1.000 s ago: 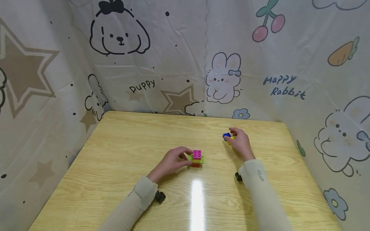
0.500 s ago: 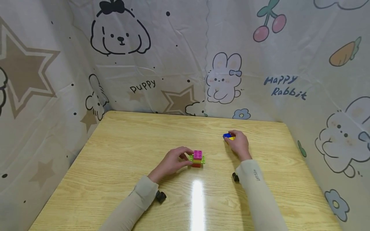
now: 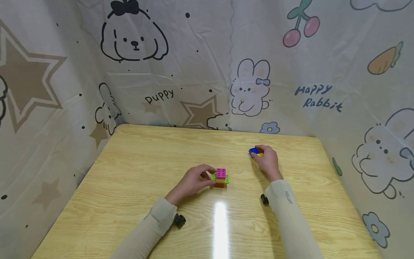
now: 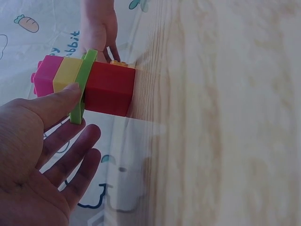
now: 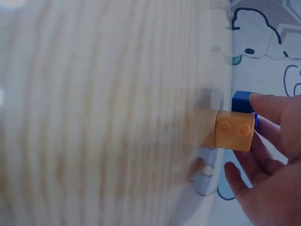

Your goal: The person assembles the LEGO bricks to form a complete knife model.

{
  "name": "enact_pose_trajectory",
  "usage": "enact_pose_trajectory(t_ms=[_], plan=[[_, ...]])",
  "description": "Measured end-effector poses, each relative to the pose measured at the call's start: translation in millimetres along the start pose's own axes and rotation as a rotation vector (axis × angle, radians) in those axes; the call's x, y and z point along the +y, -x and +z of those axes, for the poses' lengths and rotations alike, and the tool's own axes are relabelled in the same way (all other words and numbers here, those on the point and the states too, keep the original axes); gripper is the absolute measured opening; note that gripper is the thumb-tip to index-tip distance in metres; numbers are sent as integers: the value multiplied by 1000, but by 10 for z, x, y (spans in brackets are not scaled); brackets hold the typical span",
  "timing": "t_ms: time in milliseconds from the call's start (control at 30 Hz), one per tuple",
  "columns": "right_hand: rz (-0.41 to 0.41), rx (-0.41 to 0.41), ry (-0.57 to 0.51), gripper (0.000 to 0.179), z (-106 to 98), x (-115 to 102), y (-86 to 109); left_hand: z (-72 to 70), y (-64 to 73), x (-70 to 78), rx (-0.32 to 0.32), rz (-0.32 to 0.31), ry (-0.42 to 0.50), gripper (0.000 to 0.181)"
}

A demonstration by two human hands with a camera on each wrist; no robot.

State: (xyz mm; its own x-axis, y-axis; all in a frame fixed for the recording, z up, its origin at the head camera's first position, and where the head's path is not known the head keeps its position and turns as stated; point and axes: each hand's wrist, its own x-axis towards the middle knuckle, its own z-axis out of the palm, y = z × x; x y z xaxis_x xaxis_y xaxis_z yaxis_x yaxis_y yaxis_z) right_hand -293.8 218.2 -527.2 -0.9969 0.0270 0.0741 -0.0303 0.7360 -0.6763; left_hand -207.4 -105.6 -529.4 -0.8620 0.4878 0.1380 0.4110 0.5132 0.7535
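A stack of toy building bricks (image 3: 221,174) stands on the table, magenta on top, then yellow, a light-green plate and a red brick (image 4: 110,88) at the bottom. My left hand (image 3: 193,180) pinches the jutting end of the green plate (image 4: 83,87) between thumb and index finger; its other fingers are loosely bent. Farther back and to the right, my right hand (image 3: 267,161) pinches a blue brick (image 5: 241,101) between thumb and fingers. A yellow-orange brick (image 5: 235,131) sits against the blue one, its studs facing the right wrist camera. Fingers partly hide both.
The wooden table (image 3: 145,154) ends at a printed curtain (image 3: 194,72) behind and on both sides. A black wrist camera (image 3: 179,220) sits under the left cuff, another camera (image 3: 264,199) under the right.
My right hand's raised fingers have come down and closed on the blue brick, and the wrist has moved slightly left. The blue brick has turned a little. My left hand and the stack stay put.
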Motion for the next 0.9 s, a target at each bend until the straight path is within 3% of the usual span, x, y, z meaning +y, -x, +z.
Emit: enact_pose_trajectory(t_ms=[400,633,900], plan=[[-87,45,-37,43,-39,-48,42,18,-3,-9,3,-17,-4,37],[-109,42,-55,43,-93,-197,107,12,-8,-14,0,1,-7,36],[-122,10,-155,42,-106,-370,198,12,-8,-9,-1,-14,-3,37]])
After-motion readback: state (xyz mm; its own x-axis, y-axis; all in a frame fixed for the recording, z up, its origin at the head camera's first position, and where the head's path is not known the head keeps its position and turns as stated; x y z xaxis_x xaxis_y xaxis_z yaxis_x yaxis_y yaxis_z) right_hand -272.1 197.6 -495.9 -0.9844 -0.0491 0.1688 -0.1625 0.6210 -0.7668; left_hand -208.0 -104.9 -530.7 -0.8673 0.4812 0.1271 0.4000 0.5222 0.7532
